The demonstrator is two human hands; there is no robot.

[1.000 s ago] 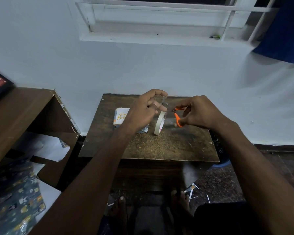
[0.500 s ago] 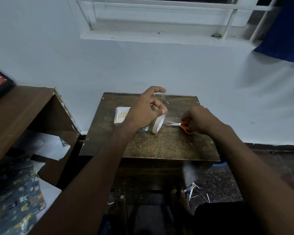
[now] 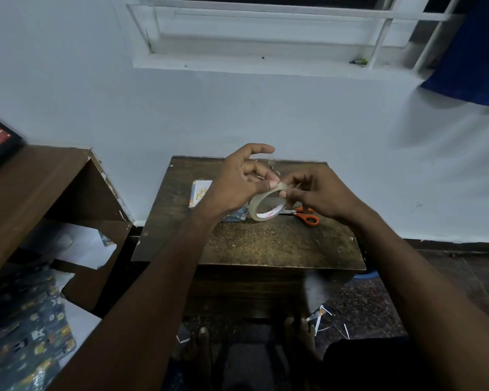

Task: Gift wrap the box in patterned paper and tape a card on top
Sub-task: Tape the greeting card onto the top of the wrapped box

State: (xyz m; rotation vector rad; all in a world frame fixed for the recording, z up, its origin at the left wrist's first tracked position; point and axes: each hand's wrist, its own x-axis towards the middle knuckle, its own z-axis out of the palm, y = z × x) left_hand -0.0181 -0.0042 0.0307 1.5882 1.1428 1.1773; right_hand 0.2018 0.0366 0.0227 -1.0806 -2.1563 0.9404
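A clear tape roll (image 3: 261, 208) is held above the small wooden table (image 3: 246, 244). My left hand (image 3: 237, 184) pinches its top edge with thumb and fingers. My right hand (image 3: 316, 193) grips the roll's right side, fingertips at the tape's surface. Behind my left hand lies the wrapped box (image 3: 233, 215) in dark patterned paper, mostly hidden, with a white card (image 3: 199, 193) bearing yellow writing on it. Orange-handled scissors (image 3: 307, 217) lie on the table under my right hand.
A brown shelf unit (image 3: 40, 193) stands at the left, with patterned wrapping paper (image 3: 26, 334) and white sheets below it. Paper scraps (image 3: 322, 320) lie on the floor by my feet. The white wall is just behind the table.
My right hand set the scissors down on the table and came up to the tape roll. My left hand stayed on the roll, which has tilted flatter.
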